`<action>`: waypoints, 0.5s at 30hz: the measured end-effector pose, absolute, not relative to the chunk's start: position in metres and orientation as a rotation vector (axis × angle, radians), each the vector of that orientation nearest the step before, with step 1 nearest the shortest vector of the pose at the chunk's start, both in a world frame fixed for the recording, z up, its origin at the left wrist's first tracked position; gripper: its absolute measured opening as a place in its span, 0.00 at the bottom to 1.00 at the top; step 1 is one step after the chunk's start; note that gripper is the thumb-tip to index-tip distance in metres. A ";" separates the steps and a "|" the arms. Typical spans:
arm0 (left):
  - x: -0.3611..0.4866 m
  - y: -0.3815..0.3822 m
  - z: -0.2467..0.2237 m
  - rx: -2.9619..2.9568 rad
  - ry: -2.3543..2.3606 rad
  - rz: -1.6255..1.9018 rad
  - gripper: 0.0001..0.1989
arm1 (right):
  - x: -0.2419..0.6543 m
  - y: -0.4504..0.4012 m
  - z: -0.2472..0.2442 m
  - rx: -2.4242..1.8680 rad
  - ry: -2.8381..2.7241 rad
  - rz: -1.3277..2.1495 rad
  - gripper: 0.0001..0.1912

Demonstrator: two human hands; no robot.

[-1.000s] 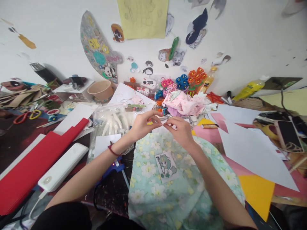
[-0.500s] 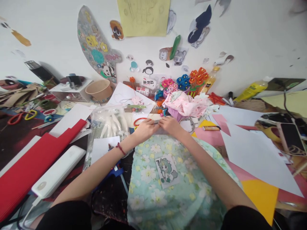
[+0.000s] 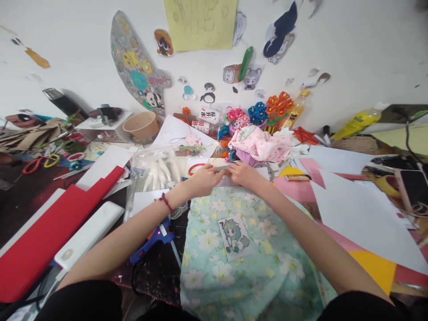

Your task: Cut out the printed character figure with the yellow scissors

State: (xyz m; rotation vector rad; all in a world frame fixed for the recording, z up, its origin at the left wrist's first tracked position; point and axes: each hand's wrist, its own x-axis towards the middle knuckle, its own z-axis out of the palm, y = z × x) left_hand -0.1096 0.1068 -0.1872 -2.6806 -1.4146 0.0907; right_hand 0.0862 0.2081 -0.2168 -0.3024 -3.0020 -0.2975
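Note:
My left hand (image 3: 207, 180) and my right hand (image 3: 245, 174) meet at the far edge of a mint-green floral cloth (image 3: 203, 258). Their fingertips are pinched together around something small and greyish, too hidden to make out. Right behind my left hand lies a pair of scissors, its red handle loop (image 3: 195, 169) showing and the rest covered. On the cloth lies a small paper cutout of a green-haired cartoon pony (image 3: 234, 238), flat and untouched.
Left of the cloth lie a blue glue gun (image 3: 152, 243), a white power bank (image 3: 89, 234), a red folder (image 3: 56, 240) and a plastic bag of white pieces (image 3: 157, 174). White paper sheets (image 3: 361, 214) and a marker (image 3: 297, 177) lie right. Behind stand pipe-cleaner flowers (image 3: 257, 113) and bottles.
The view has shifted slightly, so things appear a little further right. My hands stay together at the cloth's far edge, fingers slightly rearranged; the cloth and cutout lie as before.

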 end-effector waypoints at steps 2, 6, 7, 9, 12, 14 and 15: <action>-0.105 0.108 -0.181 -2.687 -1.406 0.096 0.15 | 0.091 0.201 -0.214 -0.368 -2.959 -0.227 0.13; -0.101 0.102 -0.139 -2.693 -1.381 0.050 0.12 | 0.097 0.187 -0.214 -0.454 -2.860 -0.011 0.14; -0.101 0.097 -0.120 -2.677 -1.382 0.017 0.12 | 0.098 0.185 -0.214 -0.474 -2.825 0.056 0.15; -0.103 0.084 -0.071 -2.595 -1.418 -0.102 0.12 | 0.099 0.181 -0.208 -0.526 -2.731 0.196 0.17; -0.104 0.060 -0.001 -2.456 -1.297 -0.956 0.13 | 0.095 0.168 -0.188 -0.611 -2.523 0.410 0.20; -0.101 0.046 0.024 -2.270 -1.075 -1.532 0.12 | 0.085 0.144 -0.170 -0.618 -2.386 0.563 0.20; -0.097 0.040 0.027 -2.073 -1.022 -1.778 0.13 | 0.078 0.125 -0.161 -0.592 -2.346 0.643 0.21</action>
